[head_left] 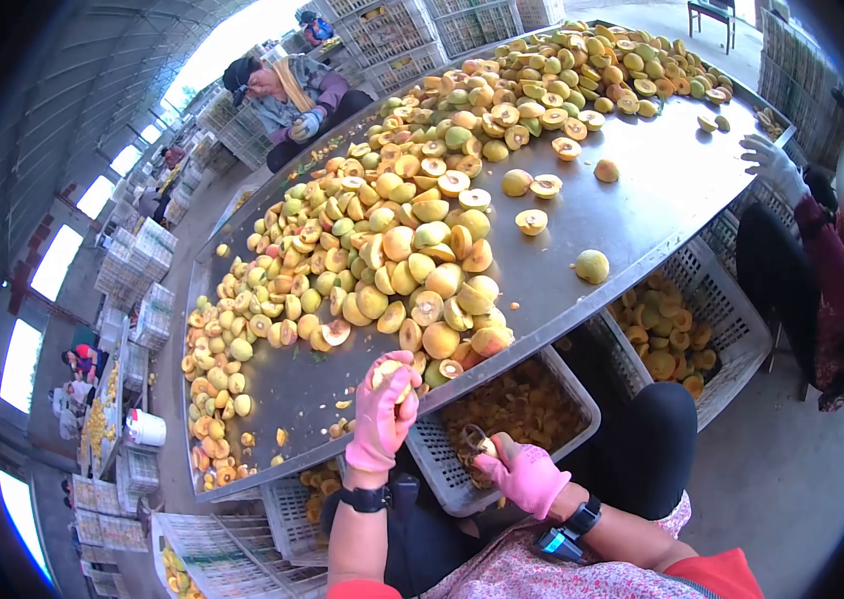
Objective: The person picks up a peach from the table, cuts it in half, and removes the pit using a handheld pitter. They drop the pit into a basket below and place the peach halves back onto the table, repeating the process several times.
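Note:
My left hand (383,411), in a pink glove, is closed around a peach half (391,380) above the table's near edge. My right hand (525,479), also pink-gloved, grips a small pitting tool with a curved metal loop (476,437) that points up and left. It is over a grey plastic crate (587,411) in front of my knees, which holds brownish-yellow scraps. Just beyond my left hand, a large heap of halved yellow peaches (382,240) covers much of the metal table (631,200). Some cut faces show the pit.
A crate of peach pieces (731,374) stands at right under the table edge, with more crates (232,544) at lower left. One co-worker (287,95) sits across the table; another person's gloved hand (773,165) reaches over its right end. A white bucket (146,427) stands far left.

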Available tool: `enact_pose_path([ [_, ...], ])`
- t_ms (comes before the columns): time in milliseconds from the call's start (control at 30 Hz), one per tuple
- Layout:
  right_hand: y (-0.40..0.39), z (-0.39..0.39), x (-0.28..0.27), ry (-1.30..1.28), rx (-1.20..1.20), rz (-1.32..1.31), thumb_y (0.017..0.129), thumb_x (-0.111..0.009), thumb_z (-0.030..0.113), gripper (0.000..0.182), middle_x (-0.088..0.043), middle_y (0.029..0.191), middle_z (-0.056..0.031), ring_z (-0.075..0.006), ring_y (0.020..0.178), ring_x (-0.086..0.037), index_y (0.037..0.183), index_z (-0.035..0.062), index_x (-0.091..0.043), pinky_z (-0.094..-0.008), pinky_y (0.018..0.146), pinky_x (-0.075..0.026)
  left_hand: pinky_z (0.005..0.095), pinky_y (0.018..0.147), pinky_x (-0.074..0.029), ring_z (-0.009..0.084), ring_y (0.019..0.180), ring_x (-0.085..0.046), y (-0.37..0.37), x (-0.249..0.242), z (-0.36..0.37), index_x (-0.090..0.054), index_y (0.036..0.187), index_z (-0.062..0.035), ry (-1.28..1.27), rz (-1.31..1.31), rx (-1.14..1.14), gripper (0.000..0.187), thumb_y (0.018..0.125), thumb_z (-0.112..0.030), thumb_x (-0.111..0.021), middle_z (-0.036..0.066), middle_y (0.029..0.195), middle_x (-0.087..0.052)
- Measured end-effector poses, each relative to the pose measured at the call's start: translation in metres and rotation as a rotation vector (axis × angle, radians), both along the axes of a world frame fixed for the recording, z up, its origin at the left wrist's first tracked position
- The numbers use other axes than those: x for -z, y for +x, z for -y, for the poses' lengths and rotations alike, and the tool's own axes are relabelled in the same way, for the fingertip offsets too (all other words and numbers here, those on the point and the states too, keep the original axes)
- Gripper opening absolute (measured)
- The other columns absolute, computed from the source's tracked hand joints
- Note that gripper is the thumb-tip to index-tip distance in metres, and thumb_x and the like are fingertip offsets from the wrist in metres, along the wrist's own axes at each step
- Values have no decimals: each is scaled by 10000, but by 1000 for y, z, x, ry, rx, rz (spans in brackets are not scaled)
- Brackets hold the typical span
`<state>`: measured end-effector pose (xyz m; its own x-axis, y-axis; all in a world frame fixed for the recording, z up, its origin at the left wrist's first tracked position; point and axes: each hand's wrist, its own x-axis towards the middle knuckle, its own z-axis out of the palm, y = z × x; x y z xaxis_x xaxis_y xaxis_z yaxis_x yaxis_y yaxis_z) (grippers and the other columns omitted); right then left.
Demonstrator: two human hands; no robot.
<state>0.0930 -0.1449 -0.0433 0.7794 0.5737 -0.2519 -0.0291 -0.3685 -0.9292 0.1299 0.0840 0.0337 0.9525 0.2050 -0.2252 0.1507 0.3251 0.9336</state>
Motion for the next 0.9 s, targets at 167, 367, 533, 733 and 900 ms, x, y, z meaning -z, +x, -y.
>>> enact_pose_path([
  [167,12,-9,-59,76,-3,132,1036,-576,395,357,-667,827,-222,-447,818,-669,1080,45,-522,-487,667,-514,193,422,-293,43,468,-426,-22,12,24,-641,1083,-45,137,-95,22,691,1061,-647,-301,16,720,-603],
  [367,24,-41,-68,-113,-55,375,1023,-592,369,336,-668,788,-199,-424,753,-677,989,50,-496,-499,621,-520,255,666,-518,108,740,-625,-31,18,25,-661,977,-36,32,-80,-10,784,1053,-684,-227,29,877,-650],
  [533,21,-52,-72,-160,-77,386,1014,-629,313,293,-641,763,-193,-434,751,-660,996,51,-498,-476,605,-501,258,717,-510,101,763,-596,-30,28,18,-660,947,-23,20,25,-48,764,1070,-652,-245,37,902,-641],
  [733,21,-56,-79,-192,-100,409,1023,-604,333,314,-654,767,-201,-433,742,-663,994,42,-489,-497,600,-500,263,726,-494,95,773,-582,-32,22,18,-663,920,-15,30,71,-49,747,1086,-613,-247,30,875,-633],
  [900,25,-53,-93,-204,-177,208,1030,-597,315,313,-646,783,-224,-459,782,-650,1019,17,-501,-503,645,-489,265,709,-492,95,750,-572,-33,31,12,-670,878,-6,168,147,-21,732,1098,-567,-255,27,836,-633],
])
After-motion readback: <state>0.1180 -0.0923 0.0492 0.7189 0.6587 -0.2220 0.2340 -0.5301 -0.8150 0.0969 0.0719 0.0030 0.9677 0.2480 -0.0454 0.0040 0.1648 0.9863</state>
